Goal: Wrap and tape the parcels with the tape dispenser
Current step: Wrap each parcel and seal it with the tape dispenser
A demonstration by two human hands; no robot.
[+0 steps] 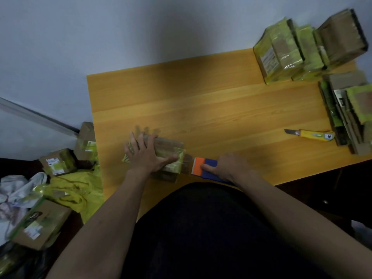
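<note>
A small parcel-packing room. Taped cardboard parcels (281, 55) stand stacked on a wooden tabletop (201, 109) against a bare wall. More labelled boxes (40, 222) and yellow bags (80, 190) lie heaped beside it.

No text, brand or number is legible. White shipping labels on the taped parcel (268, 61) at the table's far right corner and on the cardboard boxes (52, 164) lying left of the table bear print too blurred to read.
</note>
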